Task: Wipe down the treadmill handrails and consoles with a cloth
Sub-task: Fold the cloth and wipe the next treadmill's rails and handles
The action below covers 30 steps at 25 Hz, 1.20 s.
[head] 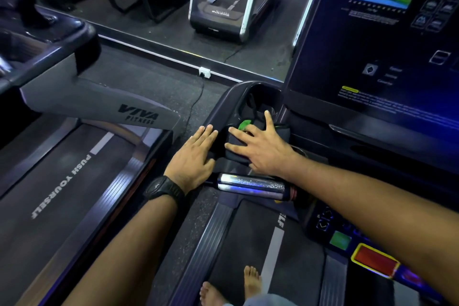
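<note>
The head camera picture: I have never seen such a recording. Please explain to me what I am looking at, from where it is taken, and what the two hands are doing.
The picture comes from a camera worn on a person's head, looking forward and down, so you see that person's own arms and bare feet. There is no robot here.

The person stands on a treadmill. At the upper right is its lit console screen. Below it is the console tray, and nearer to you a shiny metal handgrip.

The right hand lies flat, fingers spread, pressing a dark cloth into the tray. Something green shows beside the fingers; I cannot tell what it is. The left hand, with a black watch on the wrist, rests flat on the tray's edge and holds nothing.

To the left stands a second treadmill, marked "VIVA FITNESS".
</note>
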Tool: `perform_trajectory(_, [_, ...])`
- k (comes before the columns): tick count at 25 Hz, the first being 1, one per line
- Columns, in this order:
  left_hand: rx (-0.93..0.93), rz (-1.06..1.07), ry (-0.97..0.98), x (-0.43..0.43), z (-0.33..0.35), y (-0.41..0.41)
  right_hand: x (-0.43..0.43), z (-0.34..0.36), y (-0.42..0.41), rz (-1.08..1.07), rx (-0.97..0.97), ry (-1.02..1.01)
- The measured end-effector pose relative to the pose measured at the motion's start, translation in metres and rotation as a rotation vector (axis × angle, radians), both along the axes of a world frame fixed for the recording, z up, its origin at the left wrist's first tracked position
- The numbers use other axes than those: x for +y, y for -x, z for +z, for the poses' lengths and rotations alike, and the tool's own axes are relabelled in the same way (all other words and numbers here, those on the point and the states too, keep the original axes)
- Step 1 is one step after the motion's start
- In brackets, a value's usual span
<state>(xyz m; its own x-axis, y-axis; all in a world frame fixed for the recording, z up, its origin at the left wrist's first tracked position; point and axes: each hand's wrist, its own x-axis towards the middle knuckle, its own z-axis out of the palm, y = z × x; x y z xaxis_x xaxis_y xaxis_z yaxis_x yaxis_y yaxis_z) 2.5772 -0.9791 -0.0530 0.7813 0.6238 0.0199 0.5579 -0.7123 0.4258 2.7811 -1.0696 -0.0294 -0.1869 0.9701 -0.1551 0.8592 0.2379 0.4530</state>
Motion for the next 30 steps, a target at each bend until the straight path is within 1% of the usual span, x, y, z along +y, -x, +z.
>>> perform_trajectory(3, [0.018, 0.013, -0.005, -0.001, 0.001, 0.002, 0.000, 0.005, -0.011, 0.060, -0.022, 0.081])
perform_trajectory(6, [0.034, 0.014, -0.036, -0.005, 0.003, 0.003, -0.024, 0.003, -0.041, 0.222, -0.073, 0.069])
perform_trajectory(7, [0.034, 0.020, -0.037, -0.006, 0.004, 0.003, -0.026, 0.000, -0.043, 0.236, -0.095, 0.044])
perform_trajectory(9, [0.035, 0.034, -0.038, -0.006, 0.004, 0.001, -0.011, -0.001, -0.025, 0.173, -0.113, 0.002])
perform_trajectory(11, [0.051, 0.024, -0.052, -0.006, 0.005, 0.000, 0.006, 0.001, -0.009, 0.105, -0.075, 0.023])
perform_trajectory(14, [0.047, 0.024, -0.040, -0.007, 0.003, 0.002, -0.005, 0.003, -0.030, 0.166, 0.006, 0.062])
perform_trajectory(16, [0.040, 0.027, -0.033, -0.006, 0.003, 0.004, -0.016, 0.000, -0.036, 0.184, -0.030, 0.074])
perform_trajectory(18, [0.029, 0.022, -0.034, -0.005, 0.003, 0.005, -0.009, 0.008, -0.026, 0.147, -0.070, 0.118])
perform_trajectory(19, [0.033, 0.015, -0.031, -0.006, 0.002, 0.005, -0.010, 0.011, -0.025, 0.125, -0.077, 0.153])
perform_trajectory(22, [0.032, 0.005, -0.036, -0.007, 0.005, 0.004, -0.031, 0.015, -0.040, 0.161, -0.069, 0.200])
perform_trajectory(27, [0.050, 0.001, -0.024, -0.011, 0.009, 0.005, -0.034, 0.020, -0.028, 0.074, -0.120, 0.239])
perform_trajectory(30, [0.051, -0.008, -0.014, -0.010, 0.010, 0.004, -0.044, 0.022, -0.043, 0.094, -0.079, 0.284])
